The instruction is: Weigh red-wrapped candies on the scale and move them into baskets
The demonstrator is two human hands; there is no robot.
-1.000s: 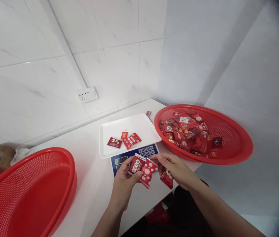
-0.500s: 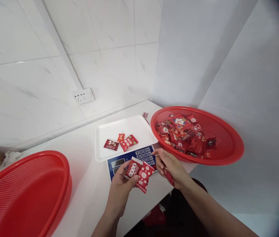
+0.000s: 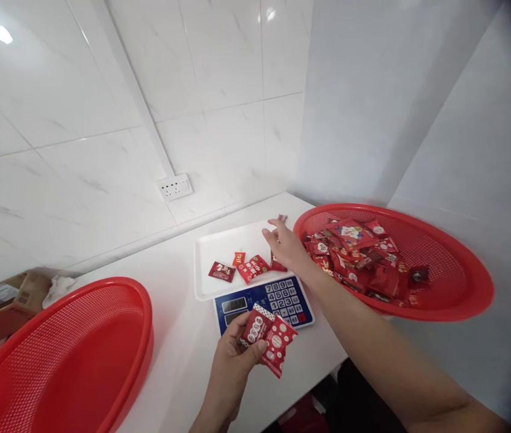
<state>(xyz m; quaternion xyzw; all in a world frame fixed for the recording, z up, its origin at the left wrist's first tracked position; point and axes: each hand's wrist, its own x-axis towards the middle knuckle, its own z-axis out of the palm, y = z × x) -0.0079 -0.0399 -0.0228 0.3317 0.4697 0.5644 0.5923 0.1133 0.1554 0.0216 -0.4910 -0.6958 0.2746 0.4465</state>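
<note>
In my left hand [image 3: 237, 361], pinched between thumb and fingers, are two red snack packets [image 3: 257, 323], one dotted along its edge and one with white circles [image 3: 278, 343]. My right hand [image 3: 284, 243] is over the right side of the white scale tray [image 3: 207, 288], fingers apart. Just below it a dark red packet [image 3: 277, 263] lies on the tray, partly covered by the hand. Beside that are a red packet with green marks [image 3: 254, 269], a small orange packet [image 3: 239, 258] and a maroon packet [image 3: 221, 271]. The blue scale [image 3: 259, 300] shows its keypad and display.
At the right stands a red basket [image 3: 458, 288] with many red packets inside. Another red basket [image 3: 140, 337] is at the left, near a cardboard box [image 3: 24, 294]. A small packet [image 3: 282, 218] lies behind the tray. A wall socket [image 3: 174, 187] sits above the table.
My right hand has moved up and forward from near the keypad to the tray, and the packet it held now lies there. My left hand keeps its two packets. The view has shifted.
</note>
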